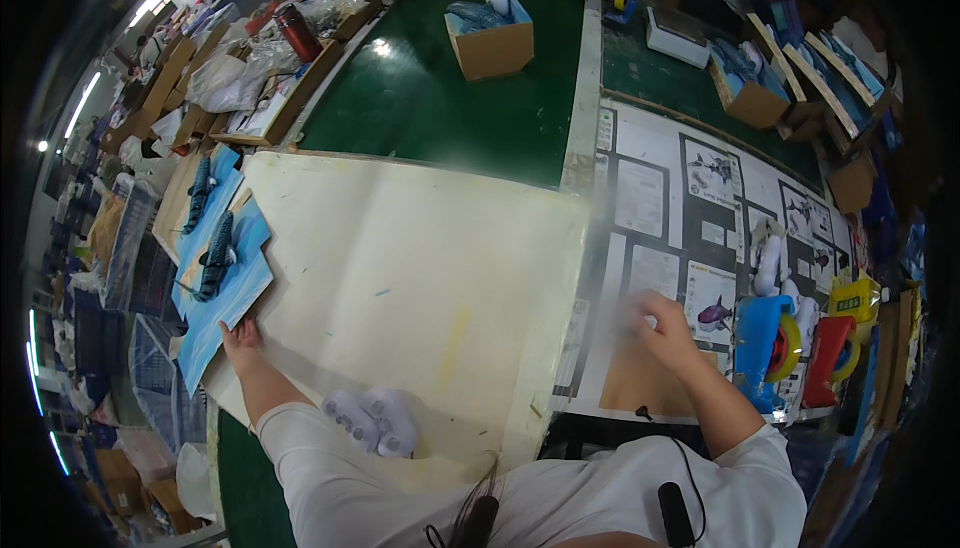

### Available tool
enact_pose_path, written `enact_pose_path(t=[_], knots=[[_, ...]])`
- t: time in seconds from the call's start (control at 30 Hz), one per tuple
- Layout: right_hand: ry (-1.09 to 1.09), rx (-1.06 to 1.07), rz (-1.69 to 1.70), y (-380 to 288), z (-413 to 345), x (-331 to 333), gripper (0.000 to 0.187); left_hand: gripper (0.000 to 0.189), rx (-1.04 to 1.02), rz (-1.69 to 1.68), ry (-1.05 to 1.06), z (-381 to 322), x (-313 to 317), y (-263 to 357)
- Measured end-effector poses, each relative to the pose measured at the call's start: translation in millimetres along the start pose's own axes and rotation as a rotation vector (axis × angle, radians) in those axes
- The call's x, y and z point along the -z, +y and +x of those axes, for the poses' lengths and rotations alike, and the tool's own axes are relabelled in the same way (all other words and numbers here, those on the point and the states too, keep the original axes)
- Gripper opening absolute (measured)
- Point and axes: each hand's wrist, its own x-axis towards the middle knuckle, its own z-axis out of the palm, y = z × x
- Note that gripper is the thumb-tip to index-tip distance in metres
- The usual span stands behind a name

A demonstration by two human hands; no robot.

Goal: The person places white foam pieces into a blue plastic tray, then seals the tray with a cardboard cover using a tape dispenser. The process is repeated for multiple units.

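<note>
At the left edge of the pale work board [390, 248], my left hand [242, 344] is against the lower edge of a blue printed card backing [244, 278]. Whether its fingers grip that edge is hard to see. A dark, spotted toy shark [217, 257] lies on this backing. Behind it, a similar toy shark [199, 195] rests on another blue backing [225, 165]. My right hand [664, 330] is over printed sheets [641, 199] on the right, fingers curled and blurred by motion. I cannot tell if they hold anything. Below it lies a brown cardboard piece [637, 383].
White plastic parts [375, 420] lie near my left forearm. Blue [756, 353] and red [825, 360] tape dispensers stand at right. An open carton [491, 49] with a toy sits on the green surface ahead; more cartons [754, 102] stand far right. A red flask [298, 32] stands among plastic bags.
</note>
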Motion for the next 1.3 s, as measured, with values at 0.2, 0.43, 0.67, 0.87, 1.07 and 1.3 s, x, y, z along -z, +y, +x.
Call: enact_pose_path(t=[0.2, 0.43, 0.67, 0.87, 1.07, 1.3], knots=[[-0.068, 0.05, 0.195, 17, 0, -25, 0.016, 0.027, -0.319, 0.101, -0.217, 10, 21, 51], [0.0, 0.787, -0.247, -109, 39, -63, 0.044, 0.018, 0.025, 0.157, -0.765, -276, -56, -18], [-0.379, 0.56, -0.566, -185, 49, -37, 0.034, 0.017, 0.068, 0.701, -1.02, -540, -63, -135], [-0.018, 0.147, 0.405, -56, 2, 125, 0.024, 0.051, -0.943, 0.64, -0.762, -499, -59, -193], [0.121, 0.076, 0.501, -6, -45, 164, 0.03, 0.033, -0.191, 1.157, -1.451, -492, -45, -268], [0.411, -0.021, 0.69, 62, -66, 163, 0.029, 0.027, -0.25, 1.404, -1.672, -501, -29, -303]])
